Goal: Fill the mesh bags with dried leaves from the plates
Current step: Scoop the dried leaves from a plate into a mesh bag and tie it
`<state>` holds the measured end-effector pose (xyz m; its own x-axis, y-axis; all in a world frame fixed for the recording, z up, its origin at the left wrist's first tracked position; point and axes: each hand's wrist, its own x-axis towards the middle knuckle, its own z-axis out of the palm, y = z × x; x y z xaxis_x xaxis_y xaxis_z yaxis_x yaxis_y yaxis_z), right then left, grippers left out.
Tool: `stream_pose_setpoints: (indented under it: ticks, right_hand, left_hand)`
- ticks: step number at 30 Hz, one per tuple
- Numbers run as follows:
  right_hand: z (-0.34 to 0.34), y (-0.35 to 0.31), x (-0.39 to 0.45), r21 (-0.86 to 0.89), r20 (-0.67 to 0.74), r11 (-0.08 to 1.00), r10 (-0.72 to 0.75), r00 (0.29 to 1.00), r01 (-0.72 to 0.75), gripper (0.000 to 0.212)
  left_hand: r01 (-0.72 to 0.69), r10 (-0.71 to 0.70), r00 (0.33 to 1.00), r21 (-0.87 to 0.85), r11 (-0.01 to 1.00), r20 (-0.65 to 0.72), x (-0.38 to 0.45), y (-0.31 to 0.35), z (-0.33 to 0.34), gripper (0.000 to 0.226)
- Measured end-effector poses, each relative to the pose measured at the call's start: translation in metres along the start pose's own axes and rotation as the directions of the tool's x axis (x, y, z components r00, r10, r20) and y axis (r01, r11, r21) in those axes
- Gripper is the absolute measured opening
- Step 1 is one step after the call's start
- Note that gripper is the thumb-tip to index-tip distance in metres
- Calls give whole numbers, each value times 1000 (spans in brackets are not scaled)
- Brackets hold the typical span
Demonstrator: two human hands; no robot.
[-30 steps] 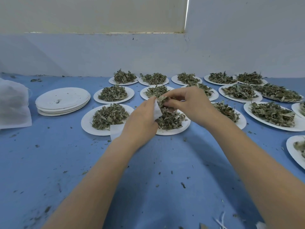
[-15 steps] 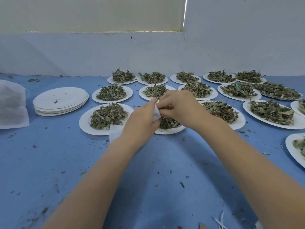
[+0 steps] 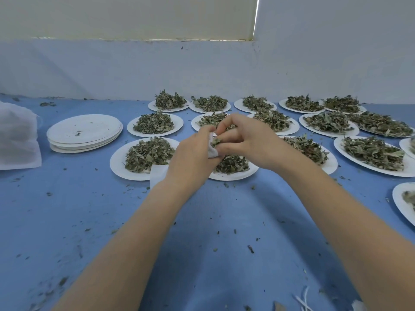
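My left hand [image 3: 190, 158] grips a small white mesh bag [image 3: 212, 151] by its mouth, just above a white paper plate [image 3: 233, 176] with a low heap of dried green leaves [image 3: 232, 164]. The bag's lower end [image 3: 158, 173] hangs out under my left wrist. My right hand [image 3: 244, 140] pinches a tuft of leaves [image 3: 216, 141] at the bag's opening. Both hands touch over that plate.
Several more plates of dried leaves [image 3: 148, 153] fill the blue table [image 3: 89, 209] from centre to right. A stack of bare plates [image 3: 84, 133] sits at the left, with a pile of white mesh bags [image 3: 16, 135] beyond it. Leaf crumbs litter the table.
My right hand dipped to the plate, then rose with a pinch of leaves to the bag's mouth. The leaf heap on the plate has shrunk. My left hand lifted the bag a little.
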<state>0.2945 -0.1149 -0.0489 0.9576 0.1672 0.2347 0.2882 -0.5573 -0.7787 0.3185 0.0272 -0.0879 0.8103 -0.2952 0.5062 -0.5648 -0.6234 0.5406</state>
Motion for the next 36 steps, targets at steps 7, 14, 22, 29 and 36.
stream_pose_setpoints:
  ticks: [7, 14, 22, 29, 36]
  right_hand:
    - [9, 1, 0, 145, -164, 989, 24, 986, 1, 15]
    - [14, 4, -3, 7, -69, 998, -54, 996, 55, 31]
    - [8, 5, -2, 55, -70, 998, -19, 997, 23, 14]
    - [-8, 5, 0, 214, 41, 977, 16, 999, -24, 29]
    - [-1, -2, -2, -87, 149, 994, -51, 987, 65, 23]
  left_hand:
    - [0, -1, 999, -20, 1000, -36, 1, 4, 3, 56]
    - [25, -25, 1000, -2, 1000, -10, -1, 2, 6, 68]
    - [38, -33, 998, -87, 995, 60, 1, 10, 3, 92]
    - [30, -21, 989, -63, 998, 146, 3, 8, 1, 92]
    - [-38, 44, 991, -49, 998, 128, -1, 17, -1, 82]
